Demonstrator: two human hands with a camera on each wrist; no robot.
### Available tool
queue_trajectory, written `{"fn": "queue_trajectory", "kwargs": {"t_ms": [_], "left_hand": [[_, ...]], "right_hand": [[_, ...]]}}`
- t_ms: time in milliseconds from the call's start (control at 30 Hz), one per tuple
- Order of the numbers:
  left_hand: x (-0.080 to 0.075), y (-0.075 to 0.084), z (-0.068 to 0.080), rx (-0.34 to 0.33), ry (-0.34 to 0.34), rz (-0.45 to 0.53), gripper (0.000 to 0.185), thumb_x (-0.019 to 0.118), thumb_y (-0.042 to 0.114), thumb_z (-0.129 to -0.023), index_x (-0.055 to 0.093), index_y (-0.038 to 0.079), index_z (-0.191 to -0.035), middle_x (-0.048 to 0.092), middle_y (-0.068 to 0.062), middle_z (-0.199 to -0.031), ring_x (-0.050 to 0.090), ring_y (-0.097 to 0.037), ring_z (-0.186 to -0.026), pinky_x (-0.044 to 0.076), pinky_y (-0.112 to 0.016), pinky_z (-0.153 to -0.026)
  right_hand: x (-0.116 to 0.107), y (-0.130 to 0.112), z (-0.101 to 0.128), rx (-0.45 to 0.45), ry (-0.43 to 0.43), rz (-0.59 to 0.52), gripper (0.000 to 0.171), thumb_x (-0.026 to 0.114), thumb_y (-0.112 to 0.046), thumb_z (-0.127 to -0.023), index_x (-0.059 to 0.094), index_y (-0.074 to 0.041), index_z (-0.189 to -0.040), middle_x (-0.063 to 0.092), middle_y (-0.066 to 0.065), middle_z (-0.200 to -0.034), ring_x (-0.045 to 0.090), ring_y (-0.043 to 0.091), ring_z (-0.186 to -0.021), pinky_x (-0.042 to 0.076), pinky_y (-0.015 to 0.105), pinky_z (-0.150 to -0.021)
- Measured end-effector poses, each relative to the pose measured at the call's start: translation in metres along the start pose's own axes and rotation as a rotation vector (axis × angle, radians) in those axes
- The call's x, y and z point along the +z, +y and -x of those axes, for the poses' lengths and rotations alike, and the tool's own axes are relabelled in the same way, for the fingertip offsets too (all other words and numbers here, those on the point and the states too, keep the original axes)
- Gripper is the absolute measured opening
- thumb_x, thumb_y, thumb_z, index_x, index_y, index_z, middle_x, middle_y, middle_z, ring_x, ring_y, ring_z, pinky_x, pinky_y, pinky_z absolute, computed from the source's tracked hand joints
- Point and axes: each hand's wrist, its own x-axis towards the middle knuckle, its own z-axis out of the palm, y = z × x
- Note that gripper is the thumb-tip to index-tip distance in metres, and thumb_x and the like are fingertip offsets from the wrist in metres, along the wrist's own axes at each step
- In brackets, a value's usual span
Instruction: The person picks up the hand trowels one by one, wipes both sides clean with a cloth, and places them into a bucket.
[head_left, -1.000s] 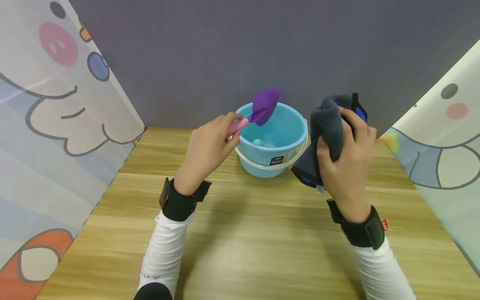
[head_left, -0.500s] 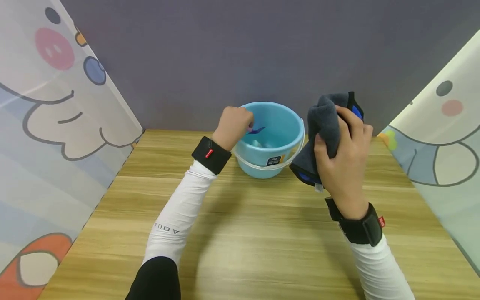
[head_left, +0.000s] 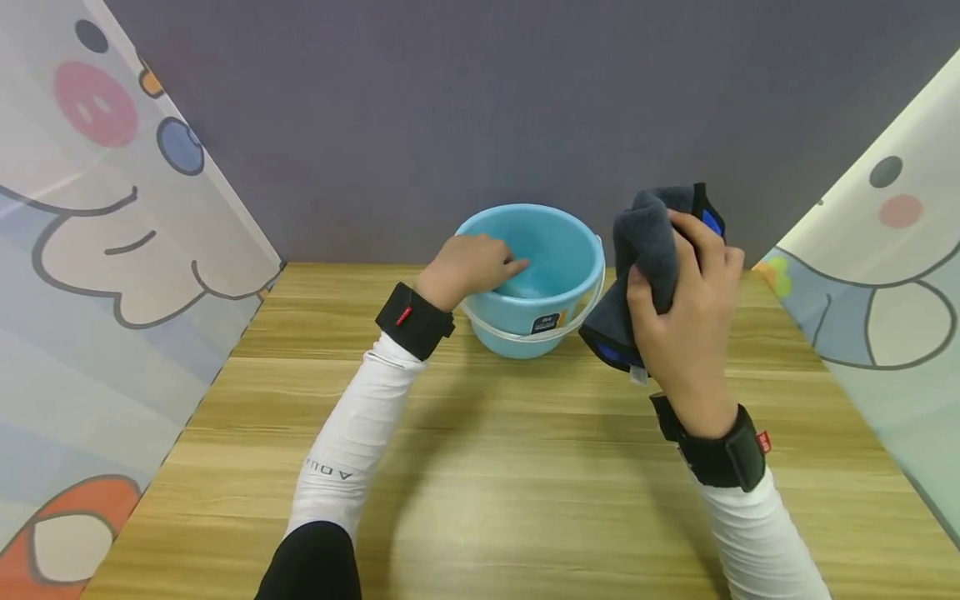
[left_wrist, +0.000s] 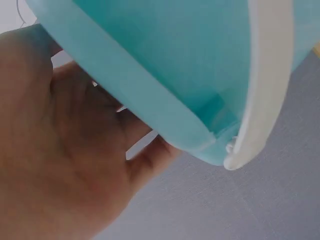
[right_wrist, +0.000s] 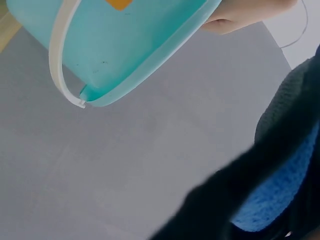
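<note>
A light blue bucket (head_left: 558, 296) with a white handle (head_left: 525, 335) stands at the back of the wooden table, tipped a little. My left hand (head_left: 468, 267) holds its near-left rim, fingers reaching inside. In the left wrist view the bucket rim (left_wrist: 175, 125) crosses my left palm (left_wrist: 65, 165). To the right of the bucket, my right hand (head_left: 686, 325) grips a bunched dark grey cloth (head_left: 648, 242) with blue trim, raised above the table. In the right wrist view the cloth (right_wrist: 270, 185) is close up and the bucket (right_wrist: 115, 45) beyond it. No scoop shows.
The wooden table (head_left: 487, 467) stretches toward me from the bucket. Cartoon-printed curtains close the left side (head_left: 90, 250) and the right side (head_left: 885, 275). A grey wall (head_left: 450, 108) stands right behind the bucket.
My left hand carried a purple scoop with a pink handle into the bucket, let it go, and now holds the rim. The bucket has tipped slightly. The right hand and cloth stayed nearly still.
</note>
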Motion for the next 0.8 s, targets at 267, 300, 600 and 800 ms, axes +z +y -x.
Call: {"fn": "queue_trajectory", "kwargs": {"t_ms": [267,300,600,800], "left_hand": [[0.000,-0.001,0.008,0.005,0.014,0.033,0.040,0.037,0.048,-0.099,0.063,0.018,-0.092,0.042,0.003,-0.068,0.051,-0.015,-0.073,0.041,-0.036,-0.075],[0.001,-0.002,0.008,0.005,0.015,0.043,0.039,0.038,0.047,-0.099,0.063,0.018,-0.093,0.043,0.003,-0.069,0.051,-0.015,-0.074,0.041,-0.036,-0.076],[0.006,-0.001,0.009,0.056,0.067,0.057,0.037,0.039,0.043,-0.099,0.051,0.018,-0.074,0.038,0.003,-0.065,0.044,-0.015,-0.066,0.037,-0.033,-0.070],[0.009,0.002,0.012,0.067,0.136,0.022,0.034,0.038,0.040,-0.100,0.059,0.019,-0.086,0.050,0.005,-0.070,0.049,-0.012,-0.074,0.033,-0.039,-0.086]], "right_hand": [[-0.006,0.045,-0.004,0.188,-0.144,0.140,0.044,0.051,-0.032,-0.089,0.060,-0.003,-0.121,0.049,0.011,-0.136,0.039,0.042,-0.107,0.026,0.051,-0.087],[-0.005,0.054,-0.002,0.217,-0.207,0.173,0.044,0.050,-0.031,-0.091,0.058,-0.002,-0.123,0.048,0.012,-0.137,0.039,0.042,-0.109,0.026,0.052,-0.089],[0.028,0.128,0.043,0.264,-0.681,0.340,0.053,0.041,-0.034,-0.098,0.048,0.009,-0.129,0.041,0.030,-0.133,0.035,0.053,-0.119,0.024,0.060,-0.099],[0.044,0.149,0.068,0.255,-0.877,0.416,0.053,0.043,-0.032,-0.098,0.047,0.010,-0.129,0.040,0.034,-0.133,0.032,0.062,-0.116,0.027,0.067,-0.097]]}}
